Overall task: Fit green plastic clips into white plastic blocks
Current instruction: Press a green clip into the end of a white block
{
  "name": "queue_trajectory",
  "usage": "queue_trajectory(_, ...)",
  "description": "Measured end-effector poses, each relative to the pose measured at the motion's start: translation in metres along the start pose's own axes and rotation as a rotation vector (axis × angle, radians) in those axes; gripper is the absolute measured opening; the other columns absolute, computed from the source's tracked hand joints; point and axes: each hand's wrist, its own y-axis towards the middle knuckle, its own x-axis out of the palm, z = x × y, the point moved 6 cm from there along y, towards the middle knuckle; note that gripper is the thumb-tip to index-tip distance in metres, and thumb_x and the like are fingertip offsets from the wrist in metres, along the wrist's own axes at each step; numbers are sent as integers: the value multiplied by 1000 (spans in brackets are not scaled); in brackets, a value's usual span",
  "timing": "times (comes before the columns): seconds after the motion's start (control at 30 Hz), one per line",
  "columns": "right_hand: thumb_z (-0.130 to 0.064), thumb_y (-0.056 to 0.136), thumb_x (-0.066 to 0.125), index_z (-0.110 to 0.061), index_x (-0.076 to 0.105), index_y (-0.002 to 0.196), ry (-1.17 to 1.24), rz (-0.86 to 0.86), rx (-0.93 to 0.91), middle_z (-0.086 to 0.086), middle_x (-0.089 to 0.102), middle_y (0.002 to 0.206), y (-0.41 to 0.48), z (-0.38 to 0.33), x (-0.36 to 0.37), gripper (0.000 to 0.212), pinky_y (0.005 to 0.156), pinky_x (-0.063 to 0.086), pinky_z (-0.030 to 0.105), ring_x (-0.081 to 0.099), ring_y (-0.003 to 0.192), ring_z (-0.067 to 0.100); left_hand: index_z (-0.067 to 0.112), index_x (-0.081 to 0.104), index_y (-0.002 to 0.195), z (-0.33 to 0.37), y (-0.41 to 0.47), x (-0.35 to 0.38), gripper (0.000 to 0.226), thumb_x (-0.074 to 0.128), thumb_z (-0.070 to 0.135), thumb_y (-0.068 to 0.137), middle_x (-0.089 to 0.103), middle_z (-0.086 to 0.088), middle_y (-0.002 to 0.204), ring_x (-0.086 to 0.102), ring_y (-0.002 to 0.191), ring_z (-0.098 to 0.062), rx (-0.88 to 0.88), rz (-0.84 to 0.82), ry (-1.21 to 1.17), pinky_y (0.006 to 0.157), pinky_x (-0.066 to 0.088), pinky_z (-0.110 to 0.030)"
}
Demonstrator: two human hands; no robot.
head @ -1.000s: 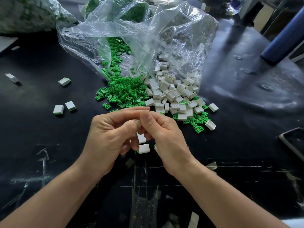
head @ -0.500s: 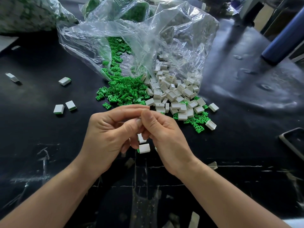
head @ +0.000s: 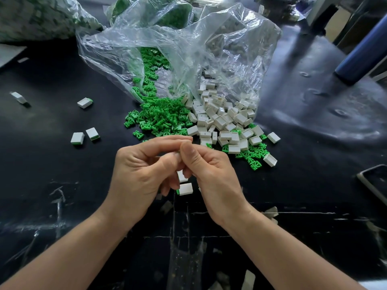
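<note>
Left hand [head: 142, 170] and right hand [head: 211, 174] have barely shifted, fingertips still pinched together on a clip [head: 178, 152] that shows only as a green sliver, so the press-in seems unfinished. Bag [head: 209, 49], green heap [head: 159, 118] and white heap [head: 222, 122] crowd 12 o'clock; finished blocks [head: 77, 138] sit at 9, leaving table [head: 314, 185] room toward 3.

The bag [head: 188, 49] lies toward the desk's [head: 52, 195] far edge, spilling clips [head: 161, 120] on the left and blocks [head: 222, 122] just beside them on the right. I see four loose blocks [head: 78, 138] toward the left edge. Another block [head: 185, 189] lies between my left hand [head: 142, 174] and right hand [head: 211, 176].
</note>
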Motion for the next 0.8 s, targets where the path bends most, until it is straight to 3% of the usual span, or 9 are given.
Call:
queue_trajectory(0.2, -31, 91, 47, -16, 64, 67, -22, 18, 15, 2, 56, 51, -1, 0, 0, 33, 54, 44, 16, 55, 46, 15, 24, 76, 83, -1, 0, 1, 20, 62, 27, 69, 73, -3, 85, 49, 36, -11, -23, 8, -18, 36, 37, -16)
queue_trajectory(0.37, -32, 91, 43, -25, 62, 59, -11, -28, 25, 9, 58, 57, 1, -2, 4, 37, 57, 44, 19, 56, 50, 19, 21, 75, 89, 2, 3, 1, 22, 63, 27, 71, 69, -1, 65, 48, 35, -11, -3, -2, -3, 37, 37, -17)
queue_trajectory(0.47, -40, 90, 36, -19, 64, 70, -50, -71, 79, 14, 59, 65, 3, -3, 4, 41, 60, 41, 26, 54, 60, 21, 22, 75, 92, 3, 6, -2, 23, 59, 24, 75, 60, 2, 49, 48, 36, -14, -1, -18, -11, 39, 37, -17)
queue_trajectory(0.6, -41, 87, 39, -14, 65, 75, -35, -15, 203, -2, 58, 64, 4, -3, -12, 39, 60, 40, 24, 48, 61, 10, 26, 75, 93, 3, 6, -1, 21, 65, 24, 73, 64, -1, 56, 51, 38, -11, -38, -79, -56, 39, 37, -15)
queue_trajectory(0.8, -34, 95, 42, -9, 69, 74, -192, 4, 294, 1, 54, 58, 4, -2, -23, 42, 50, 36, 19, 43, 56, 14, 31, 74, 92, -1, 6, 1, 27, 73, 29, 66, 69, -5, 61, 57, 42, -12, -120, -81, -16, 37, 38, -16)
